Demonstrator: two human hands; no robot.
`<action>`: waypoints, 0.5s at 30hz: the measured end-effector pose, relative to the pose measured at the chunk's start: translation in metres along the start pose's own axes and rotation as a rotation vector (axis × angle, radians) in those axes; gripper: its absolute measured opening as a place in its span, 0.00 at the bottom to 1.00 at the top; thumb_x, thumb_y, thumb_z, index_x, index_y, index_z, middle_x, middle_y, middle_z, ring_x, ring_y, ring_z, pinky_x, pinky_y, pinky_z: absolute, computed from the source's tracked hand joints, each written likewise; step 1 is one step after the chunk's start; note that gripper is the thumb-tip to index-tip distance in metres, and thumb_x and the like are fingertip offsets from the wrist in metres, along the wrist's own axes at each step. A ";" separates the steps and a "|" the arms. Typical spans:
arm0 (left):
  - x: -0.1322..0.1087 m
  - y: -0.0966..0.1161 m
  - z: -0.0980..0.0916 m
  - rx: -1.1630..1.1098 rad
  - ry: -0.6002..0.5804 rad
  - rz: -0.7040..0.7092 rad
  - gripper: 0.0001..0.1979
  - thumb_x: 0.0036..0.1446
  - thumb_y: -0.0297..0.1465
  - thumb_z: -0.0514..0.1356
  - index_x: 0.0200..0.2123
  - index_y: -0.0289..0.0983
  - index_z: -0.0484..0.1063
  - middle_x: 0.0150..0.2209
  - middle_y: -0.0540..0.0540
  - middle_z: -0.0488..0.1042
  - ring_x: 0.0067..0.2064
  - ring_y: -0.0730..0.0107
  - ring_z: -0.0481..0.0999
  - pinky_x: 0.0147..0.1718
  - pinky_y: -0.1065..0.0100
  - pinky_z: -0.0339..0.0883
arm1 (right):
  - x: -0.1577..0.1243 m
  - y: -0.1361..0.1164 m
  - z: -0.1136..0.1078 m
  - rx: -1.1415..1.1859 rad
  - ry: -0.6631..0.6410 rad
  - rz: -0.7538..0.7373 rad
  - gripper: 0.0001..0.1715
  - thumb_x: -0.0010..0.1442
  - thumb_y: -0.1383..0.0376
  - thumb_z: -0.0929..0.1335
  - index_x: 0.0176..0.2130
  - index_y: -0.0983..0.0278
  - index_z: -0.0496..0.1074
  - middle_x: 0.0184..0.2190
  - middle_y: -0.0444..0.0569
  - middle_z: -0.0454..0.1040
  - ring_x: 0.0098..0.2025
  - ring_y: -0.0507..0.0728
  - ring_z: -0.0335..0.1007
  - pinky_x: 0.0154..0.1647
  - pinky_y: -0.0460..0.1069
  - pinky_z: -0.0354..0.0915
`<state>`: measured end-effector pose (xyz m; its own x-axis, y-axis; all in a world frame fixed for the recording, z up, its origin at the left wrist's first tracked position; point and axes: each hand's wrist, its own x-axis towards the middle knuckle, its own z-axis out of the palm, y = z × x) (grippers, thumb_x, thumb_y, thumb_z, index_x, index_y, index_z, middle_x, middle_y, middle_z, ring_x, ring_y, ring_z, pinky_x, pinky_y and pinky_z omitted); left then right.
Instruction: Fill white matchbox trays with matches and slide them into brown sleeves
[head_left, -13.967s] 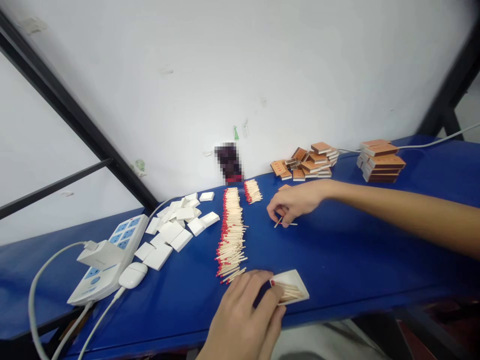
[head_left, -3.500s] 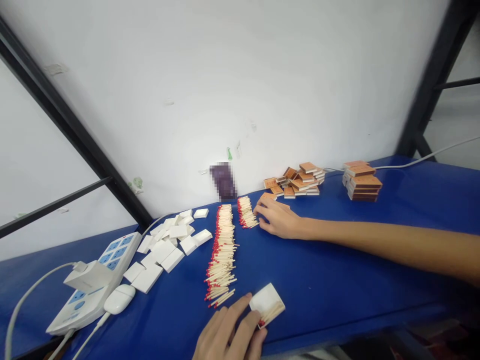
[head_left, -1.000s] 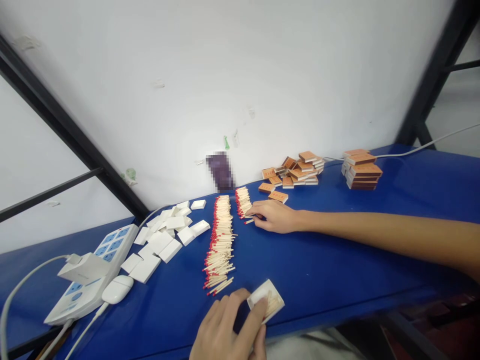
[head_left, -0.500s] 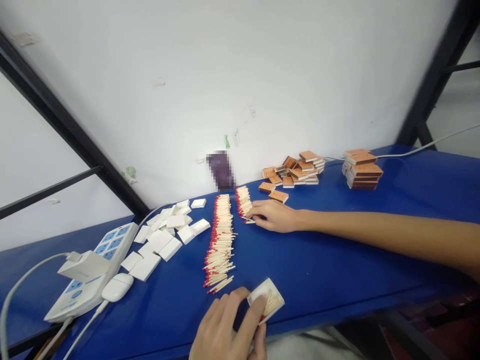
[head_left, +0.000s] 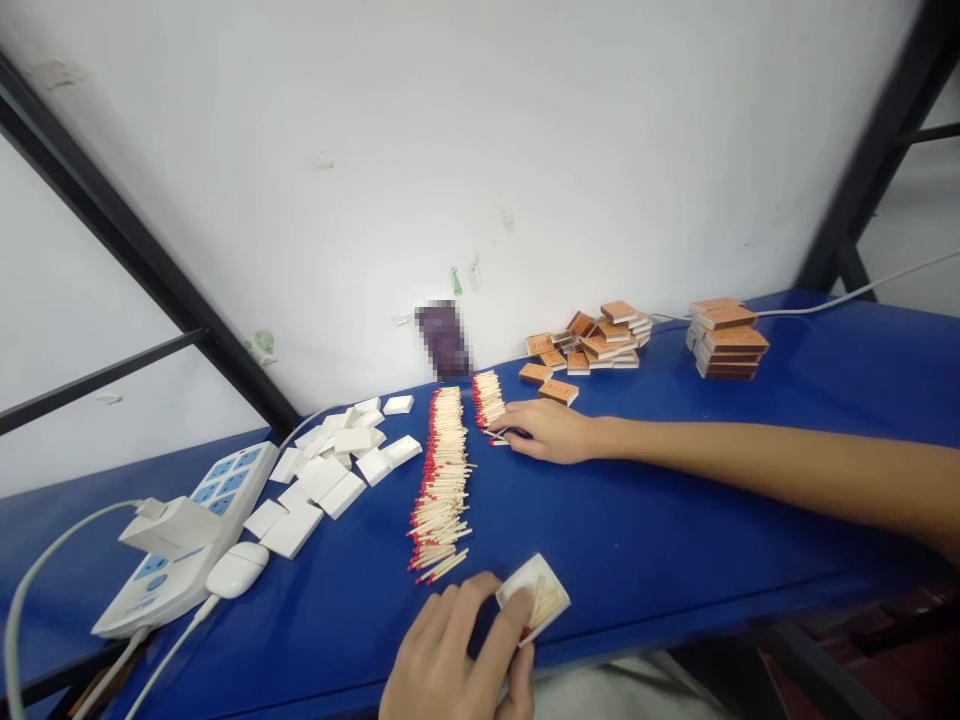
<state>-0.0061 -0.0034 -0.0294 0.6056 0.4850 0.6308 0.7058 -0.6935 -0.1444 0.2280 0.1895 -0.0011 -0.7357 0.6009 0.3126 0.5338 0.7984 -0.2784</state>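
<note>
My left hand (head_left: 459,655) rests at the near edge of the blue table (head_left: 675,520), fingers pinched on a small white matchbox tray (head_left: 541,596) that has a few matches in it. My right hand (head_left: 545,430) reaches far across and pinches matches at the small pile of red-tipped matches (head_left: 488,398). A long row of red-tipped matches (head_left: 442,468) lies between the two hands, left of my right hand.
White empty trays (head_left: 330,470) lie scattered on the left, by a white power strip (head_left: 187,540) with a plug and cable. Orange matchbox sleeves (head_left: 592,340) are heaped at the back, and a neat stack of sleeves (head_left: 726,338) stands to the right.
Over 14 seconds my right hand went from loose matches mid-table to the small pile at the back. In the last second both hands barely moved.
</note>
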 end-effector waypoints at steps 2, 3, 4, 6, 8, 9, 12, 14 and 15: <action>0.000 0.000 0.000 -0.003 0.000 0.001 0.17 0.58 0.25 0.58 0.50 0.40 0.73 0.42 0.40 0.76 0.34 0.60 0.79 0.30 0.62 0.77 | 0.000 0.000 0.000 -0.002 -0.004 -0.003 0.19 0.66 0.67 0.61 0.53 0.66 0.74 0.46 0.58 0.77 0.46 0.62 0.74 0.45 0.54 0.65; 0.000 0.000 0.000 -0.004 -0.001 0.000 0.17 0.58 0.25 0.58 0.50 0.40 0.73 0.42 0.40 0.76 0.34 0.60 0.79 0.30 0.62 0.77 | 0.000 0.000 0.000 -0.001 -0.005 -0.006 0.19 0.66 0.67 0.61 0.53 0.66 0.74 0.46 0.58 0.77 0.46 0.62 0.74 0.45 0.54 0.65; 0.000 0.000 0.000 -0.006 -0.002 0.000 0.16 0.58 0.25 0.58 0.50 0.40 0.73 0.42 0.40 0.76 0.34 0.60 0.78 0.30 0.62 0.76 | 0.000 0.000 0.000 0.001 -0.008 -0.010 0.20 0.66 0.67 0.61 0.53 0.66 0.74 0.46 0.57 0.77 0.46 0.62 0.74 0.45 0.54 0.66; 0.000 0.001 0.000 -0.014 0.000 -0.003 0.16 0.58 0.25 0.58 0.50 0.40 0.73 0.41 0.40 0.76 0.34 0.60 0.78 0.30 0.62 0.76 | 0.000 0.000 -0.001 0.001 -0.011 -0.016 0.20 0.66 0.67 0.61 0.53 0.65 0.75 0.47 0.57 0.77 0.47 0.62 0.74 0.45 0.53 0.66; 0.000 0.001 0.000 -0.020 0.000 -0.008 0.16 0.58 0.25 0.58 0.50 0.40 0.72 0.41 0.40 0.76 0.34 0.60 0.78 0.29 0.62 0.76 | 0.000 0.000 -0.001 -0.004 -0.017 -0.022 0.20 0.67 0.67 0.61 0.53 0.65 0.75 0.46 0.56 0.77 0.47 0.61 0.74 0.45 0.53 0.65; 0.001 0.001 0.000 -0.020 0.000 -0.009 0.16 0.58 0.25 0.58 0.50 0.40 0.72 0.42 0.40 0.76 0.34 0.60 0.78 0.29 0.61 0.76 | 0.000 0.000 -0.001 -0.004 -0.019 -0.027 0.20 0.67 0.67 0.61 0.53 0.65 0.75 0.46 0.56 0.77 0.47 0.61 0.74 0.46 0.52 0.65; 0.001 0.002 0.000 -0.016 -0.004 -0.010 0.16 0.58 0.25 0.58 0.50 0.40 0.72 0.42 0.40 0.76 0.34 0.59 0.78 0.30 0.61 0.76 | -0.001 -0.001 -0.002 0.011 -0.013 -0.051 0.19 0.67 0.68 0.61 0.51 0.66 0.76 0.44 0.56 0.78 0.45 0.60 0.74 0.45 0.52 0.65; 0.001 0.002 -0.001 -0.018 -0.006 -0.011 0.16 0.59 0.25 0.58 0.50 0.40 0.73 0.42 0.40 0.76 0.34 0.59 0.78 0.30 0.61 0.76 | -0.001 -0.001 -0.003 0.023 -0.003 -0.068 0.18 0.67 0.68 0.61 0.49 0.66 0.77 0.42 0.55 0.78 0.43 0.59 0.74 0.42 0.51 0.65; 0.001 0.002 -0.001 -0.022 -0.008 -0.013 0.16 0.59 0.25 0.58 0.50 0.40 0.73 0.42 0.40 0.76 0.35 0.59 0.78 0.30 0.61 0.76 | -0.001 -0.001 -0.003 0.027 0.000 -0.074 0.17 0.67 0.69 0.61 0.48 0.67 0.77 0.41 0.55 0.78 0.41 0.58 0.74 0.41 0.50 0.64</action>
<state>-0.0047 -0.0049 -0.0285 0.5995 0.4979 0.6267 0.7052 -0.6988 -0.1195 0.2292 0.1881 0.0014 -0.7725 0.5403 0.3337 0.4667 0.8394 -0.2787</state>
